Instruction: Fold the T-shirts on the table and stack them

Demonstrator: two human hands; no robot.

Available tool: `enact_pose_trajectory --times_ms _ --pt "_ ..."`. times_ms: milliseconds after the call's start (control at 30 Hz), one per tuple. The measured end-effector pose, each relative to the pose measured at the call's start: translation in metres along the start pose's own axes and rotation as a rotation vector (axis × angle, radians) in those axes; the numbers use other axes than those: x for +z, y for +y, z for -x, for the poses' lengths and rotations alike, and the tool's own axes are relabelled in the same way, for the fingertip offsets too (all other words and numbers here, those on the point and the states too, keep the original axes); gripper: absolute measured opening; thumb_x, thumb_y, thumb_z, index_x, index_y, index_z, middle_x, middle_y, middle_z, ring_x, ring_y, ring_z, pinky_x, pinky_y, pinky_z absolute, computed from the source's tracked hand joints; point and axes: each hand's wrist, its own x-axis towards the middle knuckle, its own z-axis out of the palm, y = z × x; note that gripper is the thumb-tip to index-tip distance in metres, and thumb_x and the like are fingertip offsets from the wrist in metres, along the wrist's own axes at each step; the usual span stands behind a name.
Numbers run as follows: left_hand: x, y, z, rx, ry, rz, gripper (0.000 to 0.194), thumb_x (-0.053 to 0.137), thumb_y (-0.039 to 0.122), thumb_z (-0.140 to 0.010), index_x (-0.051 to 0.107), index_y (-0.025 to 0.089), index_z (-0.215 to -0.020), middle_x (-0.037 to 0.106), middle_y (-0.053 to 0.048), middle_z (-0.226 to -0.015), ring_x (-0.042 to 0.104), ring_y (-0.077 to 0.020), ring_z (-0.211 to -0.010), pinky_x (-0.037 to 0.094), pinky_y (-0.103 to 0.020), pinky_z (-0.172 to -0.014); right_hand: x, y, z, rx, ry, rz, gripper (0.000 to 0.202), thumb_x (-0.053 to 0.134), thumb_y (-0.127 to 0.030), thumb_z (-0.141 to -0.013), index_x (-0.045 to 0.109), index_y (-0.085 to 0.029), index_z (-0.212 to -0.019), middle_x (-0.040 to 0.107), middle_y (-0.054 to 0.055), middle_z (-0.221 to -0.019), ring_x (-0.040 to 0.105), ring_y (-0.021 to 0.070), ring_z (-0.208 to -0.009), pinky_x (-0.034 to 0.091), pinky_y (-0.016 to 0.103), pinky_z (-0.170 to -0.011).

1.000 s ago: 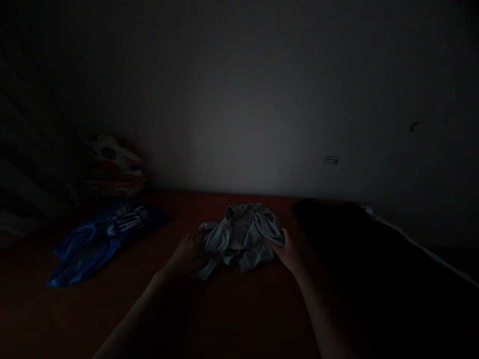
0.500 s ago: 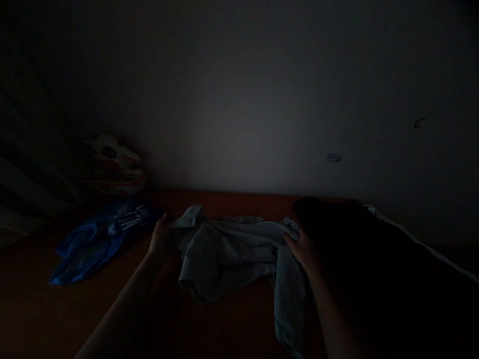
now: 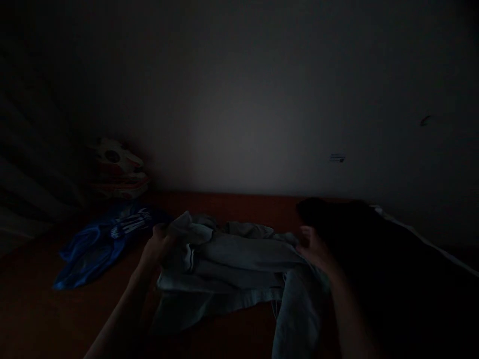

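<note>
A crumpled grey-green shirt [image 3: 243,254] is stretched sideways in front of me, with folds across its middle. One sleeve [image 3: 297,314] hangs toward me on the right, and thin cords or threads dangle beside it. My left hand [image 3: 159,247] is closed on the bunched cloth at the left end. At the right end, my right hand [image 3: 316,252] has its fingers curled at the cloth's upper edge. Dim light makes that grip hard to see in detail.
A shiny blue garment with white lettering [image 3: 108,237] lies on the reddish-brown surface [image 3: 224,200] at left. Behind it, a white and red object [image 3: 118,169] stands by the wall. A large black cloth [image 3: 374,269] covers the right side. A small label [image 3: 337,158] is on the wall.
The shirt has spread lower and wider, its folds rearranged. My left hand has moved slightly down; my right hand has shifted right, its fingers looser on the edge. The view has shifted a little.
</note>
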Motion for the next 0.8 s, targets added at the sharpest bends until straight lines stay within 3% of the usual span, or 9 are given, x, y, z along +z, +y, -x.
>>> enact_pose_trajectory --times_ms 67,133,200,300,433,500,567,700,800 --pt "0.006 0.001 0.004 0.308 0.128 -0.225 0.061 0.062 0.04 -0.076 0.058 0.012 -0.13 0.064 -0.022 -0.132 0.058 -0.0429 -0.125 0.048 -0.057 -0.101 0.015 -0.008 -0.001 -0.089 0.061 0.032 0.05 0.064 -0.027 -0.068 0.063 -0.022 -0.119 0.067 0.013 -0.127 0.059 0.0329 -0.125 0.042 0.05 -0.111" --pt "0.022 0.006 0.012 0.579 0.039 -0.317 0.06 0.054 0.04 -0.086 0.051 0.014 -0.139 0.057 -0.02 -0.144 0.05 -0.037 -0.136 0.041 -0.053 -0.112 0.039 -0.023 0.0 -0.221 0.061 0.053 0.043 0.058 -0.029 -0.079 0.062 -0.023 -0.122 0.066 0.013 -0.13 0.058 0.0306 -0.128 0.04 0.051 -0.113" --pt "0.038 0.01 0.021 0.706 -0.135 -0.365 0.055 0.045 0.043 -0.095 0.05 0.016 -0.143 0.06 -0.017 -0.142 0.054 -0.032 -0.134 0.041 -0.049 -0.113 0.062 -0.038 0.003 -0.316 0.009 0.051 0.045 0.056 -0.031 -0.086 0.058 -0.024 -0.13 0.064 0.013 -0.133 0.059 0.0294 -0.126 0.044 0.05 -0.11" --pt "0.047 0.015 0.027 0.625 -0.268 -0.473 0.051 0.041 0.049 -0.099 0.055 0.02 -0.14 0.07 -0.014 -0.129 0.066 -0.0302 -0.119 0.049 -0.044 -0.103 0.075 -0.049 0.008 -0.267 -0.176 0.023 0.064 0.065 -0.028 -0.082 0.049 -0.024 -0.144 0.069 0.01 -0.122 0.066 0.026 -0.111 0.05 0.045 -0.1" --pt "0.031 0.02 0.023 0.421 -0.29 -0.638 0.045 0.041 0.046 -0.099 0.062 0.024 -0.132 0.077 -0.013 -0.107 0.074 -0.0308 -0.097 0.054 -0.039 -0.084 0.054 -0.054 0.012 -0.035 -0.57 0.012 0.063 0.079 -0.033 -0.073 0.062 -0.02 -0.131 0.071 0.002 -0.085 0.067 0.0189 -0.075 0.051 0.031 -0.073" --pt "0.025 0.024 0.023 0.371 -0.291 -0.684 0.049 0.045 0.049 -0.097 0.059 0.024 -0.136 0.076 -0.016 -0.107 0.073 -0.034 -0.098 0.053 -0.041 -0.084 0.047 -0.06 0.016 0.045 -0.561 0.021 0.055 0.081 -0.044 -0.072 0.069 -0.019 -0.12 0.071 0.002 -0.083 0.066 0.0185 -0.073 0.048 0.028 -0.067" --pt "0.027 0.028 0.024 0.375 -0.331 -0.685 0.056 0.051 0.05 -0.093 0.054 0.023 -0.142 0.075 -0.019 -0.114 0.072 -0.037 -0.105 0.052 -0.045 -0.088 0.048 -0.068 0.021 0.035 -0.513 0.057 0.05 0.08 -0.049 -0.073 0.071 -0.021 -0.114 0.071 0.002 -0.082 0.065 0.0179 -0.074 0.044 0.027 -0.065" --pt "0.038 0.028 0.028 0.407 -0.48 -0.653 0.047 0.053 0.04 -0.092 0.059 0.026 -0.136 0.075 -0.015 -0.117 0.072 -0.0348 -0.107 0.051 -0.044 -0.092 0.061 -0.074 0.029 -0.085 -0.577 0.123 0.026 0.073 -0.038 -0.079 0.072 -0.023 -0.1 0.068 -0.001 -0.072 0.06 0.0152 -0.065 0.037 0.024 -0.058" --pt "0.039 0.028 0.026 0.362 -0.427 -0.591 0.034 0.047 0.035 -0.094 0.066 0.023 -0.119 0.077 -0.016 -0.106 0.074 -0.0343 -0.099 0.052 -0.042 -0.087 0.062 -0.07 0.03 -0.092 -0.508 0.044 0.015 0.06 -0.035 -0.087 0.064 -0.024 -0.096 0.068 -0.001 -0.07 0.063 0.0163 -0.064 0.041 0.025 -0.061"
